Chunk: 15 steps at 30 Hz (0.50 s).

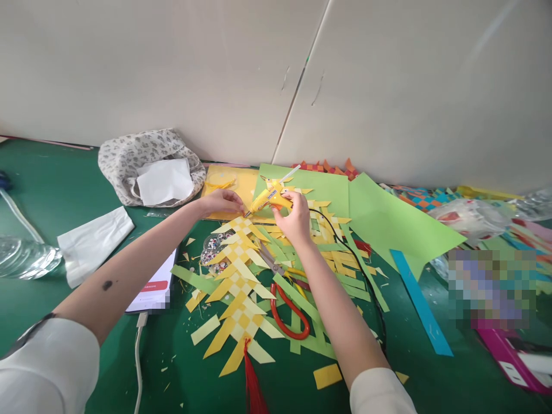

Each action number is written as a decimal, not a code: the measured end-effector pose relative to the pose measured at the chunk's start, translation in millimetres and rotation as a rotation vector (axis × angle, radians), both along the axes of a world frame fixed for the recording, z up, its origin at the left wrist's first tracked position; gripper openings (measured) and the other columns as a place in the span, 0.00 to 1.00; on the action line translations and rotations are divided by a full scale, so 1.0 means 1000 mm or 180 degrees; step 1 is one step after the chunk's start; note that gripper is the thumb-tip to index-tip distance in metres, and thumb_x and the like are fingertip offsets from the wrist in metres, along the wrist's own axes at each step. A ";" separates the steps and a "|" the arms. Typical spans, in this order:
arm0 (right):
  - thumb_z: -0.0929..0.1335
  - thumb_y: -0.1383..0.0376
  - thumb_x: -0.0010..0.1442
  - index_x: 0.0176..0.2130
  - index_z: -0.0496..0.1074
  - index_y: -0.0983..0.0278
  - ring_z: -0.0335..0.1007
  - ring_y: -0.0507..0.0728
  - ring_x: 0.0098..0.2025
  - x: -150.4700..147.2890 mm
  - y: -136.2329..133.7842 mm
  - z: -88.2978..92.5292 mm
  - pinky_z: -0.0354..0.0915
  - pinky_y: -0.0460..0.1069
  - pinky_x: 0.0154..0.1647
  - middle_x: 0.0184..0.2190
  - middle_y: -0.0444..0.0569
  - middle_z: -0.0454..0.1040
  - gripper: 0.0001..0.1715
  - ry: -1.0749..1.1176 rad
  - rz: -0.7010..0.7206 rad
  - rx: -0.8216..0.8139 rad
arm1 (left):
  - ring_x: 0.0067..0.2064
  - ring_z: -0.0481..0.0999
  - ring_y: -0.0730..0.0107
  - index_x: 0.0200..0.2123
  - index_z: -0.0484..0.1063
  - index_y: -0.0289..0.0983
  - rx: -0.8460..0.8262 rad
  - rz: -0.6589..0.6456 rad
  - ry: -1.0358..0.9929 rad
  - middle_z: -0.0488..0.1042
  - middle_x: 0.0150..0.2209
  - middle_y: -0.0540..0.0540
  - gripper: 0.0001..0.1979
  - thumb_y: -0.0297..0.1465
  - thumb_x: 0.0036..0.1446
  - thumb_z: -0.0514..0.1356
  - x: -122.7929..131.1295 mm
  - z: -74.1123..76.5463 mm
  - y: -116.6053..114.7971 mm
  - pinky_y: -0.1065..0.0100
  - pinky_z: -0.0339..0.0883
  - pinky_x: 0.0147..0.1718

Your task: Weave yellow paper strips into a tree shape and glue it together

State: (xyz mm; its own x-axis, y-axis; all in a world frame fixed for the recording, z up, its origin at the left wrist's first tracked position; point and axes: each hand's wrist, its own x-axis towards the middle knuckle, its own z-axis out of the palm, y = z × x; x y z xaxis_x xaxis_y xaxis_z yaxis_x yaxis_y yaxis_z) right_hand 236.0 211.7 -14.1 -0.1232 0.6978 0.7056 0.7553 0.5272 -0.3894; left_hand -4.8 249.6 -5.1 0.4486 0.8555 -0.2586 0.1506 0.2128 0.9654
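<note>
A yellow hot glue gun (264,199) with a white glue stick in its back is gripped by my right hand (295,215). Its nozzle points down and left at the upper end of a woven yellow and cream paper strip piece (244,282). My left hand (221,203) is closed just left of the nozzle, thumb and fingers together; whatever they pinch is too small to make out. From the woven piece's near end hangs a red tassel (254,379). Red-handled scissors (290,313) lie right of it, partly under paper strips. A container of googly eyes (214,250) sits on its left.
Green paper sheets (388,221) and yellow card lie at the back by the wall. On the left are a patterned cloth bag (129,152), tissues (97,241), a plugged-in phone (150,284) and a clear bottle (28,259). A black cord (357,259) runs right of my arm.
</note>
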 end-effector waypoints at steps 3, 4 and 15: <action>0.68 0.67 0.50 0.42 0.60 0.60 0.65 0.60 0.42 0.000 0.000 0.000 0.66 0.57 0.44 0.37 0.51 0.68 0.18 -0.0010 0.0000 -0.0001 | 0.40 0.77 0.67 0.27 0.73 0.36 -0.0193 0.0225 -0.0061 0.79 0.34 0.44 0.09 0.30 0.40 0.68 0.001 0.001 -0.001 0.67 0.67 0.43; 0.68 0.67 0.50 0.42 0.60 0.60 0.65 0.60 0.42 0.000 0.000 0.000 0.66 0.58 0.44 0.37 0.51 0.68 0.18 -0.0006 -0.0004 -0.0013 | 0.40 0.77 0.67 0.28 0.73 0.36 -0.0230 0.0290 -0.0092 0.79 0.34 0.43 0.09 0.31 0.41 0.68 0.001 0.001 -0.001 0.67 0.67 0.44; 0.68 0.68 0.49 0.42 0.60 0.61 0.66 0.60 0.42 0.003 -0.001 0.000 0.67 0.58 0.44 0.38 0.52 0.69 0.20 0.0043 -0.0070 0.0135 | 0.35 0.76 0.70 0.28 0.71 0.33 0.0088 0.0727 -0.0363 0.77 0.29 0.48 0.17 0.24 0.31 0.72 0.006 -0.007 0.000 0.60 0.66 0.48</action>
State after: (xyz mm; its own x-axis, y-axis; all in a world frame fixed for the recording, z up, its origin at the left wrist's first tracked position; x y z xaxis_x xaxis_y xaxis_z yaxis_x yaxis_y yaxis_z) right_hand 238.8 211.1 -13.6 -0.0985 0.6696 0.7362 0.7617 0.5268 -0.3772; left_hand 1.4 249.5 -12.1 0.2678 0.9441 -0.1923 -0.0087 0.2020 0.9794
